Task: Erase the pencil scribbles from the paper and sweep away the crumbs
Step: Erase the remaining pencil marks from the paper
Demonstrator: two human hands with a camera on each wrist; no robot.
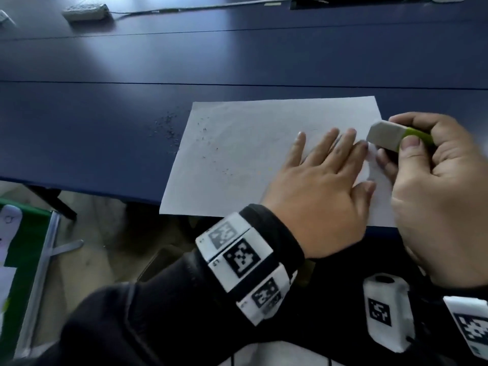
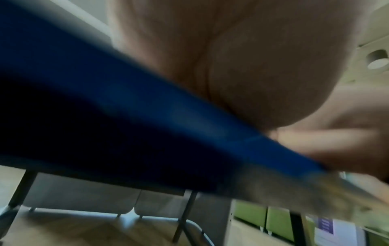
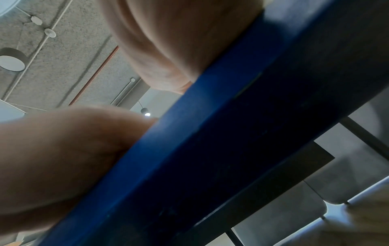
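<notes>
Your left hand (image 1: 320, 186) lies flat with fingers straight, pressing the paper (image 1: 237, 159) onto the blue counter (image 1: 105, 101), while your right hand (image 1: 435, 186) has its grip clenched round the eraser (image 1: 388, 136), white end aimed left at the sheet's right edge. Crumbs (image 1: 169, 128) lie well left of both hands, across the paper's left edge; the left hand is nearer. Scribbles look faint, nearly gone.

1. A dark blue table (image 1: 105, 122) fills most of the head view, with seams running across it.
2. At 11 o'clock lies a pale power strip (image 1: 85, 11); its cable (image 1: 200, 7) runs toward 1 o'clock.
3. At 8 o'clock, on the floor, stands a green board (image 1: 23, 249) with a metal frame.
</notes>
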